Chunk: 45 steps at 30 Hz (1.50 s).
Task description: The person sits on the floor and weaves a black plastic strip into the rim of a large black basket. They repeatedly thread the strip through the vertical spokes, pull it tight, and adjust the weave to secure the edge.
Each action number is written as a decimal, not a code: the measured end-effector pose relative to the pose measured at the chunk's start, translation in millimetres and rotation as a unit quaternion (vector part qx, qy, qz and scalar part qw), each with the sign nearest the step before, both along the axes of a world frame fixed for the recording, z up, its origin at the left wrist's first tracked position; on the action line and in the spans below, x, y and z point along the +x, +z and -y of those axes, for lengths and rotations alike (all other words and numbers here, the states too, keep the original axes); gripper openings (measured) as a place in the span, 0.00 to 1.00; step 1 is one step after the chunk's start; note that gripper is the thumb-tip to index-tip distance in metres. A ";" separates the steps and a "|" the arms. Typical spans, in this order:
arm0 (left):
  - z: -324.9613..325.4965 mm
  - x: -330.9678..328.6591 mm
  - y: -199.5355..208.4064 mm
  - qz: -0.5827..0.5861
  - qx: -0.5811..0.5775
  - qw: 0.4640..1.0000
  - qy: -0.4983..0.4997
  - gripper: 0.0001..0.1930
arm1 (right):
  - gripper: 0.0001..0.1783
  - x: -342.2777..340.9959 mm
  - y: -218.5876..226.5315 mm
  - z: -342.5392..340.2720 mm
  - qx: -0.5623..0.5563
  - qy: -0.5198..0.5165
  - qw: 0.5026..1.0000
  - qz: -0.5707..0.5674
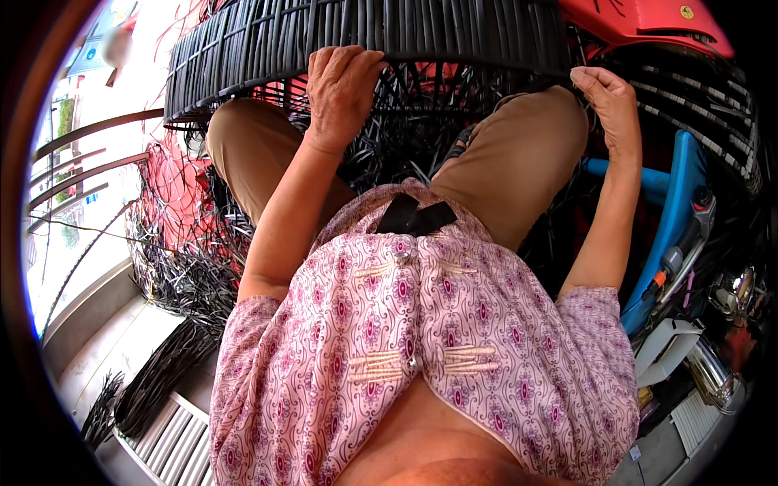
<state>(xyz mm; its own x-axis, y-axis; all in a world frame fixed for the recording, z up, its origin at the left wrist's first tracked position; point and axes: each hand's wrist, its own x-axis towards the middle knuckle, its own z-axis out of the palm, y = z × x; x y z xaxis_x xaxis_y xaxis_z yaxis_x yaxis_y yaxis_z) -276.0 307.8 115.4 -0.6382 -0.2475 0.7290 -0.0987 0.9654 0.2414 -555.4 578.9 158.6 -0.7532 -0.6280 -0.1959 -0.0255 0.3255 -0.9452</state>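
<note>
A black woven basket (365, 28) barred the way across the top center of the frame, its lower rim running just above the left knee (253, 134) and the right knee (543, 134). Open air separated the left hand (347, 95), at the rim, from the right hand (612, 105) at upper right, leaving 1 broad passage over the lap. Tangled black strips (397, 150) crowded the gap between the knees. At center right, a blue plastic frame (685, 202) hemmed in the right forearm; heaped strips (194, 263) and curved rails (97, 134) obstructed the left.
</note>
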 end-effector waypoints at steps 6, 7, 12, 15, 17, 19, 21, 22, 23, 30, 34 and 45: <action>-4.6 2.0 -5.2 -0.008 0.006 1.000 0.013 0.12 | 0.11 -9.9 -11.8 -6.8 -0.011 0.029 0.999 0.042; -7.2 1.7 -4.6 -0.007 0.005 1.000 0.017 0.11 | 0.12 -12.8 -10.5 -7.2 0.000 0.043 0.999 0.032; -7.7 1.1 -6.0 -0.014 0.014 1.000 0.021 0.11 | 0.14 -13.5 -9.4 -12.4 -0.014 0.071 0.996 0.061; -8.9 -1.2 -0.6 0.009 0.023 0.999 0.023 0.11 | 0.13 -21.6 -12.2 -13.7 -0.008 0.090 0.994 0.061; -20.8 -7.1 14.5 0.027 0.024 0.999 0.020 0.09 | 0.13 -25.8 -14.6 -11.2 0.007 0.097 0.994 0.050; -40.9 -25.9 32.6 0.020 0.030 0.999 -0.024 0.08 | 0.13 -23.0 -12.0 -8.0 0.010 0.082 0.996 0.045; -62.1 -58.6 42.3 0.001 0.087 0.990 -0.107 0.08 | 0.13 -22.6 -7.0 -3.0 0.001 0.089 0.995 0.043; -68.6 -78.9 39.3 -0.008 0.113 0.984 -0.137 0.08 | 0.12 -22.9 -5.8 -3.2 0.011 0.091 0.995 0.044; -76.5 -98.1 37.0 -0.008 0.129 0.980 -0.150 0.09 | 0.12 -23.5 -4.8 -4.5 0.019 0.090 0.995 0.045; -87.6 -133.5 23.5 0.079 0.091 0.983 -0.137 0.11 | 0.09 -23.4 3.1 -3.8 0.034 0.116 0.992 0.034; -89.2 -138.5 16.7 0.045 0.047 0.988 -0.137 0.10 | 0.09 -29.3 0.2 -1.7 0.034 0.127 0.991 0.035; -82.7 -136.9 5.4 -0.023 0.007 0.986 -0.166 0.11 | 0.06 -45.0 -13.2 5.2 0.052 0.166 0.985 -0.015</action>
<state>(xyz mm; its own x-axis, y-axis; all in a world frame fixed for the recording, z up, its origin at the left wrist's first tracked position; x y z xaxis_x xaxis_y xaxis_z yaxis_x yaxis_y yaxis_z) -412.8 390.5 120.8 -0.6519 -0.0410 0.7572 0.2341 0.9389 0.2524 -600.3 573.7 145.4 -0.5159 -0.8182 -0.2537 -0.1743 0.3902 -0.9041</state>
